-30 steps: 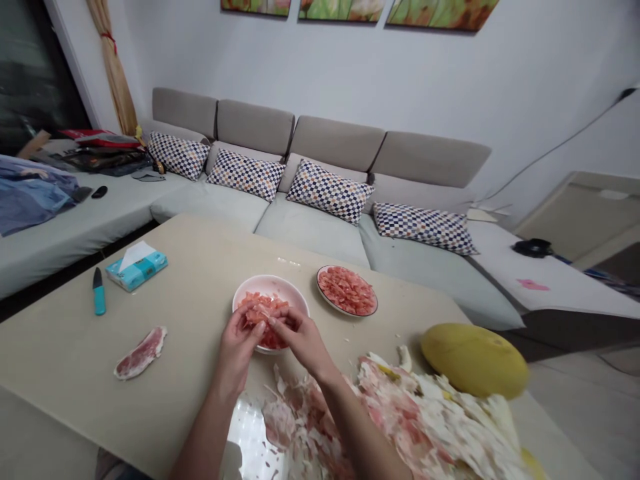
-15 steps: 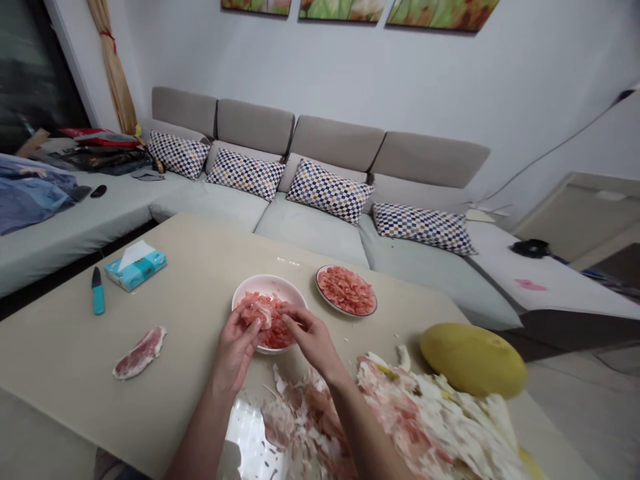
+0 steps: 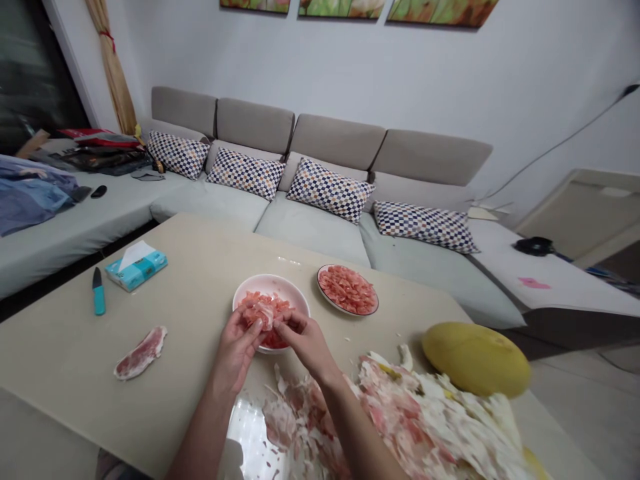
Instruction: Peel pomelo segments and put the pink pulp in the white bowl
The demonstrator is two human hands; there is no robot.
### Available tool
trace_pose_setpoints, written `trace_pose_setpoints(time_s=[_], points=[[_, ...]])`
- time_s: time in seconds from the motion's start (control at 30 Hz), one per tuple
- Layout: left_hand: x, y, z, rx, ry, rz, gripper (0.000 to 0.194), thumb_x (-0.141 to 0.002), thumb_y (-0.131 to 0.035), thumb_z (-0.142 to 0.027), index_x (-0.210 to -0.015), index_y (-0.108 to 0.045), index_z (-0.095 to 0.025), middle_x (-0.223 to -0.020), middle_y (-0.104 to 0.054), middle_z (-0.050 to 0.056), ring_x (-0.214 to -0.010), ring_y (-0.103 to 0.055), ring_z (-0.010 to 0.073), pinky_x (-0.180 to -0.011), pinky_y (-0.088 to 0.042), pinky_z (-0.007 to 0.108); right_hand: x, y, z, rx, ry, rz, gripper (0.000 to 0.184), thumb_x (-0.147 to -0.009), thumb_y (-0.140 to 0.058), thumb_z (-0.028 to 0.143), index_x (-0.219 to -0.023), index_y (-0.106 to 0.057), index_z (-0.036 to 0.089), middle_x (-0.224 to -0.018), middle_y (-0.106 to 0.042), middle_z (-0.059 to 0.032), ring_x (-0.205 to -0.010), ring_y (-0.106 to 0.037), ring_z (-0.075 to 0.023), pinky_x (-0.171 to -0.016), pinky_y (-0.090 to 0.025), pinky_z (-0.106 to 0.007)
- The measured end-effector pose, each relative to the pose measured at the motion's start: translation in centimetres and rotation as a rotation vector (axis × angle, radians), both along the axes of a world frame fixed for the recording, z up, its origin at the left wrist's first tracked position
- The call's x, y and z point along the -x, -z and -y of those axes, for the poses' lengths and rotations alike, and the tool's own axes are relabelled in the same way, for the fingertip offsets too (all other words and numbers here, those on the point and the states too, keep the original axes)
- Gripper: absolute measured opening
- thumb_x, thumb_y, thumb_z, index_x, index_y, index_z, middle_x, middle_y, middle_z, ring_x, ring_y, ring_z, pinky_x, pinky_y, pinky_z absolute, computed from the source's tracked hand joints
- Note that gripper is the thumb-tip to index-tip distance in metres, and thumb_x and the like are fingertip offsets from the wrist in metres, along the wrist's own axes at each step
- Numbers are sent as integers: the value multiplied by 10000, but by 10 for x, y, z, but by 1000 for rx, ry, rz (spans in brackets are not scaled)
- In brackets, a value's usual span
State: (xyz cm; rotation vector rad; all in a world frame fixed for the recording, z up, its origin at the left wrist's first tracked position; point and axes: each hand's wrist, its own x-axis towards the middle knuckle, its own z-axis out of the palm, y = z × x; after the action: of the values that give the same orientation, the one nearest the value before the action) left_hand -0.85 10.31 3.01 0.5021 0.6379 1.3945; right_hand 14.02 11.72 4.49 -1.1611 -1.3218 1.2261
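Note:
Above the near rim of a white bowl (image 3: 291, 288), my left hand (image 3: 236, 347) holds a partly peeled piece of pink pomelo (image 3: 265, 313) with pale membrane on it. Thumb and fingers of my right hand (image 3: 307, 339) pinch at the right side of that piece. Loose pink pomelo flesh (image 3: 275, 339) lies in the bowl, partly hidden by my hands. Behind and to the right is a dark-rimmed plate heaped with pomelo flesh (image 3: 349, 289). A separate pomelo segment (image 3: 141, 353) in its skin rests on the table to the left.
A pile of peel and membranes (image 3: 415, 413) covers the table's near right, beside a whole yellow pomelo (image 3: 475, 359). At the left lie a teal-handled knife (image 3: 99, 299) and a blue tissue pack (image 3: 136, 267). A sofa (image 3: 310, 217) with patterned cushions stands beyond the table (image 3: 200, 267).
My right hand has shifted slightly left, closer to my left hand, and now meets the pomelo piece. My left hand keeps its hold in nearly the same place.

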Motion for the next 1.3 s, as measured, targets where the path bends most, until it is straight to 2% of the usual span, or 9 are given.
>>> trace_pose_setpoints(time_s=[0.07, 0.17, 0.23, 0.33, 0.43, 0.6, 0.8, 1.07, 1.3], points=[[0, -2, 1, 12, -5, -26, 483, -724, -813, -204, -1168, -627, -230, -1163, -693, 59, -996, -685, 174, -853, -554, 257, -4, 2, 0, -20, 30, 18, 201, -771, -729, 367, -758, -684, 171, -695, -666, 3, -637, -581, -142, -639, -458, -270], [-1, -4, 2, 14, -20, -98, 556, -700, -829, -236, -1208, -603, -228, -1228, -672, 92, -1064, -670, 229, -879, -551, 310, -8, 0, -1, -52, 64, 36, 214, -755, -748, 339, -905, -718, 189, -910, -731, -48, -807, -651, -197, -765, -508, -326], [-2, -4, 1, -18, -28, -153, 593, -688, -833, -252, -1232, -600, -218, -1265, -660, 117, -1146, -636, 266, -936, -526, 345, -9, -5, -1, -67, 49, 50, 261, -781, -729, 362, -993, -725, 211, -1045, -730, -69, -947, -662, -232, -860, -508, -364], [-3, -2, -1, -82, -24, -227, 563, -677, -835, -258, -1203, -644, -200, -1307, -645, 133, -1241, -576, 289, -1034, -461, 378, -6, -10, -2, -89, 1, 79, 279, -818, -698, 412, -1021, -731, 224, -1087, -723, -75, -1018, -657, -248, -916, -495, -385], [-4, 0, -1, -110, 10, -255, 515, -678, -833, -251, -1167, -678, -203, -1320, -645, 125, -1272, -554, 287, -1078, -421, 383, 1, -11, -5, -102, -19, 73, 256, -805, -716, 429, -924, -734, 203, -979, -726, -66, -915, -663, -231, -855, -506, -361], [-5, -1, 0, -98, 77, -180, 560, -714, -816, -258, -1243, -635, -234, -1340, -636, 110, -1288, -543, 273, -1068, -428, 373, 10, -6, -6, -86, 12, -28, 249, -805, -724, 433, -791, -696, 186, -800, -669, -16, -757, -592, -172, -734, -467, -290], [-6, 4, -2, 0, -67, -190, 432, -695, -833, -308, -1074, -688, -159, -1183, -710, 141, -1120, -647, 271, -985, -476, 364, 18, 1, 0, -33, 9, -210, 324, -758, -766, 469, -693, -641, 178, -659, -594, 22, -653, -522, -139, -676, -424, -262], [-6, -4, -1, 36, -38, -48, 372, -646, -867, -280, -962, -726, -144, -987, -758, 83, -932, -698, 204, -889, -527, 315, 26, 15, 1, 52, 53, -381, 368, -762, -736, 533, -767, -627, 182, -707, -642, -2, -648, -556, -149, -675, -457, -278], [-9, 2, -5, 92, -48, 14, 307, -621, -884, -245, -863, -730, -137, -835, -739, 28, -797, -686, 135, -809, -540, 250, 29, 18, 1, 117, 55, -508, 390, -694, -776, 553, -751, -633, 194, -740, -677, -37, -681, -600, -185, -695, -507, -321]])
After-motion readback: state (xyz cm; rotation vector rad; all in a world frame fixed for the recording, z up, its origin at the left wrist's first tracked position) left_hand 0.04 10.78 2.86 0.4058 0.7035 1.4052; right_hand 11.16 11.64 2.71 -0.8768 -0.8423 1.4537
